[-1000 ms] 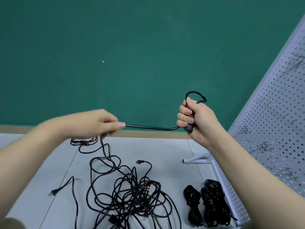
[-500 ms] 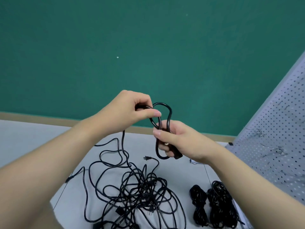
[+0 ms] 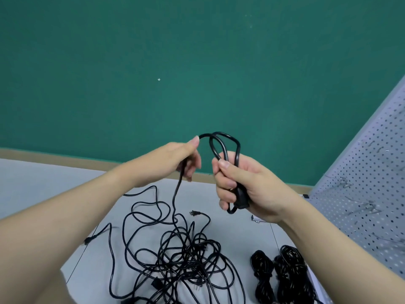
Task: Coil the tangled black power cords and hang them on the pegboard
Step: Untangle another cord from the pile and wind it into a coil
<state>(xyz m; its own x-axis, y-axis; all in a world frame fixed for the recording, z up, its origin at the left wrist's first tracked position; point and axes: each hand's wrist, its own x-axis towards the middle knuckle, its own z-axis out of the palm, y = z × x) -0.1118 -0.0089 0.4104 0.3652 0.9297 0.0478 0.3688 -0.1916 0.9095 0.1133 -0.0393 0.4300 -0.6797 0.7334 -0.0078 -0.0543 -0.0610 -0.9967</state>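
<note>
Cord in our hands: thin black rubber power cord (image 3: 221,143), arched in two loops between both hands, high over the pale grey flat surface (image 3: 43,189).
Right hand (image 3: 245,185): our fingers are curled round the gathered loops, thumb pressed on top; the cord's blocky black plug end (image 3: 241,201) sticks out at the bottom of our fist.
Left hand (image 3: 175,163): we pinch the same cord between thumb and fingers, just beside the right hand at its 9 o'clock; from here the cord drops straight down.
Tangle: heap of loose black power cords (image 3: 179,255) sprawled on the surface at 6 o'clock from our hands; the hanging strand runs into it. A two-pronged plug (image 3: 194,213) lies at its upper edge.
Coiled bundles: two tightly wound black cord bundles (image 3: 278,273) lie side by side on the surface at 3 o'clock of the tangle, near the board's foot.
Pegboard: white perforated metal pegboard (image 3: 372,194) leans at 3 o'clock from our hands, with thin wire hooks (image 3: 341,182) on it; we see nothing hanging from them.
Backdrop: plain green wall (image 3: 153,62) at 12 o'clock.
</note>
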